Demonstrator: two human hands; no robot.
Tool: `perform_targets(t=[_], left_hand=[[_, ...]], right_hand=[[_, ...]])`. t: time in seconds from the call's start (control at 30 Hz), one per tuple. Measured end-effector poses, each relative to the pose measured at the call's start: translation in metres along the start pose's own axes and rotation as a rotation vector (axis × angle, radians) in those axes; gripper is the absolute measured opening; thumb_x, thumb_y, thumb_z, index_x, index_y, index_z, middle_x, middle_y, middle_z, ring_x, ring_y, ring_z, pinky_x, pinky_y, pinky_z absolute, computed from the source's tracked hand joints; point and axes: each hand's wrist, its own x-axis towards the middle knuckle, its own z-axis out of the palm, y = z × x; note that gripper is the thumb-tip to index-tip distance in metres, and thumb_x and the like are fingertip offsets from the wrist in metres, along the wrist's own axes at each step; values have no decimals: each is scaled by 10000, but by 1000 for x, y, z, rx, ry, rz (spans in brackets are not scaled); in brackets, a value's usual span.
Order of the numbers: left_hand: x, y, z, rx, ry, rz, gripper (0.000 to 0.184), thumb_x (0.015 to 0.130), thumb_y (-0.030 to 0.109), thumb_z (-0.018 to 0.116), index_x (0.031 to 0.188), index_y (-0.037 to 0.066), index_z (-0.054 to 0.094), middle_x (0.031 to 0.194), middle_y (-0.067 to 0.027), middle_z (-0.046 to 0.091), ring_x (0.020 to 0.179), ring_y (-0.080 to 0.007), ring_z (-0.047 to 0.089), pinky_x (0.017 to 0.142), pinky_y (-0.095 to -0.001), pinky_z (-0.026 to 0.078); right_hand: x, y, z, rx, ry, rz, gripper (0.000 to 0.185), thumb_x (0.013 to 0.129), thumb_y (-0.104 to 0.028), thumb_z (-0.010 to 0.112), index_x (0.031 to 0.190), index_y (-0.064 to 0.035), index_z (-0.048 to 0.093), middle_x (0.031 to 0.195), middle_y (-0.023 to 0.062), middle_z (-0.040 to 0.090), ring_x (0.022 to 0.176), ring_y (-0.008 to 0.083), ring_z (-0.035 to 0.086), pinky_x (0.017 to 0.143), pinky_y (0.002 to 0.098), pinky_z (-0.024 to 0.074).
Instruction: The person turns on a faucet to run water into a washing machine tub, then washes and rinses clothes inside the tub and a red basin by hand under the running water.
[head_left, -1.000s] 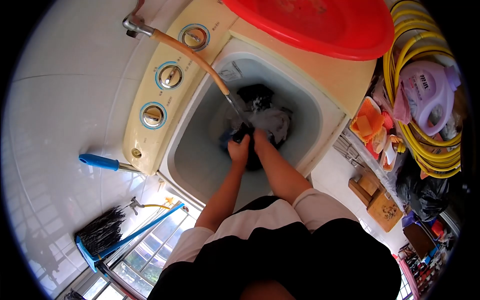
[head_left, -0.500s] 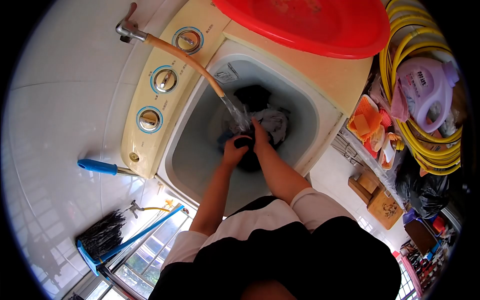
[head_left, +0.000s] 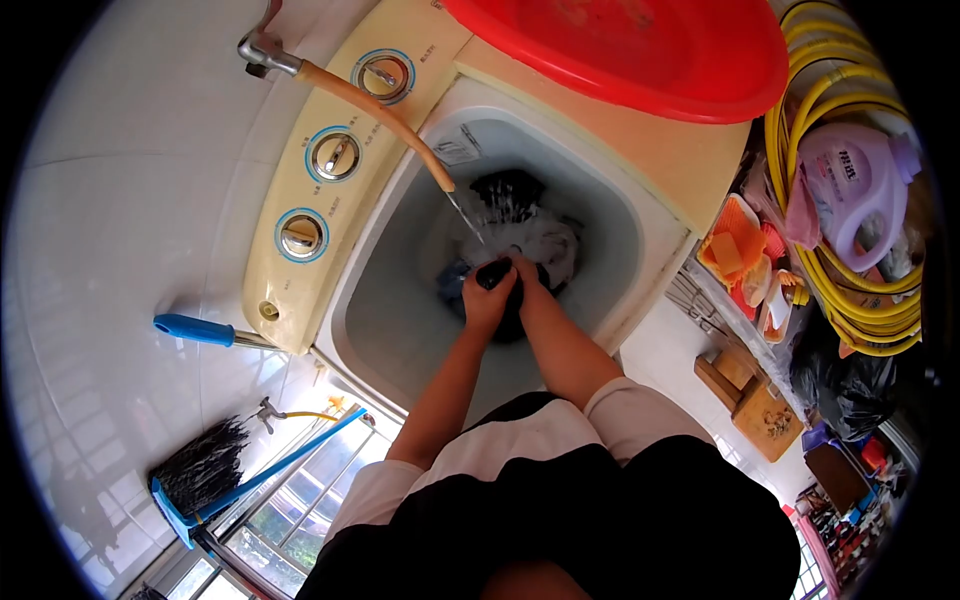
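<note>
Both hands are together over the washing machine tub (head_left: 385, 320). My left hand (head_left: 482, 298) is closed on a dark cloth (head_left: 493, 273). My right hand (head_left: 523, 270) is closed on the same cloth, close beside the left. Water pours from an orange hose (head_left: 385, 115) and splashes just above the hands. Beneath and beyond them lie a black garment (head_left: 508, 190), a whitish garment (head_left: 552, 245) and a bluish one (head_left: 452, 285) in the tub.
A control panel with knobs (head_left: 333, 155) borders the tub at the left. A red basin (head_left: 630, 55) sits on the machine's top. To the right are a yellow hose (head_left: 785, 120) and a purple bottle (head_left: 835, 170). A blue-handled broom (head_left: 280, 465) stands lower left.
My hands have drawn closer together around the dark cloth. The water now splashes upward beyond them, and the view has shifted slightly.
</note>
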Motion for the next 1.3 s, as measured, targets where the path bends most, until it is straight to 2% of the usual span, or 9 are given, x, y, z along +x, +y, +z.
perform_targets(t=[0.4,0.47,0.6,0.77,0.87,1.1,1.17,1.23,1.3], left_hand=[[37,-46,-38,101,192,196,290,746,230,650,919,2,607,802,-81,596,681,-176,558,659,-299,444],[27,-56,-60,821,254,508,319,732,220,655,999,55,602,899,-163,586,864,-253,563,737,-349,435],[16,-82,-83,790,152,591,293,724,180,646,1000,84,613,906,-132,554,858,-258,558,760,-358,427],[11,-61,-79,-339,-130,-779,484,793,349,564,1212,132,452,1102,-164,501,997,-312,512,826,-465,408],[19,-21,-58,-531,85,-1053,481,767,378,573,1159,115,479,1027,-123,557,885,-292,555,761,-465,435],[56,-84,-57,-990,-451,-812,393,785,338,552,1095,101,510,1020,-127,554,964,-294,523,775,-426,453],[57,-89,-59,-800,-188,-806,386,762,234,546,1102,56,499,1041,-137,542,944,-295,532,785,-418,450],[54,-89,-60,-607,72,-787,391,740,130,540,1109,12,488,1062,-148,531,925,-296,542,795,-409,448],[45,-79,-60,-511,209,-776,398,728,78,537,1112,-11,482,1072,-153,525,916,-296,546,799,-404,447]], right_hand=[[-54,-38,31,38,539,-258,367,917,-281,340,1095,-13,518,1079,144,538,927,294,526,799,371,423],[-55,-44,27,85,488,-288,362,921,-270,335,1117,-19,506,1113,143,520,969,286,510,821,362,412],[-48,-36,26,194,638,-296,344,916,-248,343,1122,-24,502,1098,129,523,952,262,520,794,377,417],[-64,-17,35,323,312,-55,331,866,-220,425,1132,-31,481,1053,108,526,897,253,538,771,404,434],[-47,3,32,289,159,29,364,814,-210,484,1136,-42,470,1039,113,519,891,255,536,751,411,434],[-68,15,26,-415,10,96,424,731,-168,515,1110,16,472,1081,178,508,962,287,506,795,381,414],[-70,10,25,-623,-99,62,422,720,-170,502,1092,28,491,1081,198,510,990,305,491,824,379,406],[-65,11,21,-1715,112,-485,269,721,-210,517,908,-28,584,1048,151,503,931,268,516,806,378,416],[-52,6,12,-1552,81,-480,298,725,-241,520,947,-48,571,1043,148,513,940,278,511,810,397,410]])
